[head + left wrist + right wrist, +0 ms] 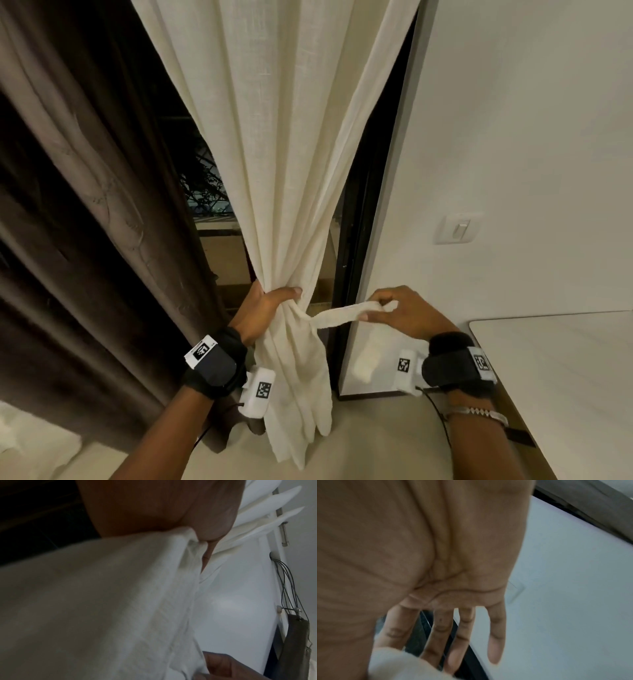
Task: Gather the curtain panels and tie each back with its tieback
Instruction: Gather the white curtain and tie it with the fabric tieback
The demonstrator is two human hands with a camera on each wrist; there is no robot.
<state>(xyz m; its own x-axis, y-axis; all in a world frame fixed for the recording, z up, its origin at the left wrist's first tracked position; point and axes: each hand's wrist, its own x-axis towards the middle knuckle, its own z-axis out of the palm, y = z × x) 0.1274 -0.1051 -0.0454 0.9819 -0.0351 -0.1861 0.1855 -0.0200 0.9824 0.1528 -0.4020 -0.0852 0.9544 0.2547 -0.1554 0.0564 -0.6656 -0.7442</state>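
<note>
Nearest the head camera, 2 forearms reached forward, each with a black strap and white marker blocks at the wrist. The left hand (265, 308) was wrapped round the cream curtain panel (287, 154), thumb across the front, squeezing the cloth into a narrow neck; below that grip the panel's loose end hung down toward the floor. The left wrist view showed the same hold, with the thumb pressed into the bunched fabric. The right hand (402, 313) pinched the free end of the cream tieback (337, 313) between thumb and forefinger, while its other fingers (494, 639) stretched out straight. The tieback ran taut from that pinch leftward to the gathered neck just beside the left thumb. A pale table (565, 377) stood low on the right. Farther off, a brown curtain (78, 212) hung to the left of the cream panel, dark window glass showed between them, and a light switch (459, 229) sat on the white wall.
</note>
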